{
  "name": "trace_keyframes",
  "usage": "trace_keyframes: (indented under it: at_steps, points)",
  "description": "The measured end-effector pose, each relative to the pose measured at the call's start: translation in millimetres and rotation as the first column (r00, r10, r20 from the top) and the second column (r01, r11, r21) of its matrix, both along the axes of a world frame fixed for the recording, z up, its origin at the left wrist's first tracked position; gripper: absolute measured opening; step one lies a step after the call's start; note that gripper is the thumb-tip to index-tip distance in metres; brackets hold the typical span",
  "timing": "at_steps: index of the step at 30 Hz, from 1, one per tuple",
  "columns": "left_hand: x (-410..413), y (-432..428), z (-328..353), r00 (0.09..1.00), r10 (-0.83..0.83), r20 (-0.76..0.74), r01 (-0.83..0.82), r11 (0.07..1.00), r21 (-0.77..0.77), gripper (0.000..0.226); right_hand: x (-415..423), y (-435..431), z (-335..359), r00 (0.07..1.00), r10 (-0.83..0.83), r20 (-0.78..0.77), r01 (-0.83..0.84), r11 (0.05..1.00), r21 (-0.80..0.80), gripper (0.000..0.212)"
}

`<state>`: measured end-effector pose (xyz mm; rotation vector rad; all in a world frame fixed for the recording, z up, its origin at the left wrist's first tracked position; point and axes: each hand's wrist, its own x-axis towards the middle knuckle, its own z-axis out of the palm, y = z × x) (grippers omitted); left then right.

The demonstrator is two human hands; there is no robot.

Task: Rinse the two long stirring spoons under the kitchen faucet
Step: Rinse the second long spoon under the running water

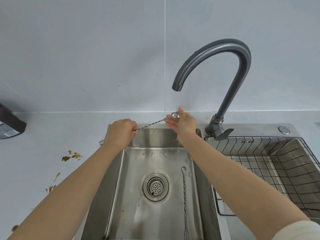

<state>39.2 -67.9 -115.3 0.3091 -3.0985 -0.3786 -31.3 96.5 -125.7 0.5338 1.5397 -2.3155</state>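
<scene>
A thin stream of water runs from the grey gooseneck faucet. My left hand grips the handle end of a long twisted stirring spoon, held level over the back of the steel sink. Its bowl sits right under the stream. My right hand holds that bowl end, thumb on top and fingers beneath it. The second stirring spoon lies on the sink floor to the right of the drain strainer, bowl end away from me and a small fork tip toward me.
A second basin at the right holds a black wire rack. The faucet lever sits at its base. Brown stains mark the white counter on the left, where a dark package lies at the edge.
</scene>
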Motion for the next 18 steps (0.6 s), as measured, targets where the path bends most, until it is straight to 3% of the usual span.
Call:
trace_keyframes:
  at_steps: [7,11,16,18]
  points:
    - [-4,4,0,1.0,0.002,0.004,-0.002,1.0,0.022,0.011,-6,6,0,0.992,-0.08,-0.102,0.073,0.995,-0.064,0.02]
    - [-8,13,3,1.0,-0.011,-0.008,0.011,0.999,0.039,0.013,-7,10,0,0.992,-0.087,-0.092,0.067,0.976,-0.206,0.016]
    - [-16,22,9,0.999,-0.032,-0.032,0.033,0.999,0.018,0.014,-7,7,4,0.999,-0.042,-0.007,0.041,0.992,-0.124,0.039]
    - [-19,23,11,0.999,-0.031,-0.029,0.031,0.999,0.007,0.015,-7,6,5,0.999,-0.034,-0.021,0.031,0.992,-0.125,0.035]
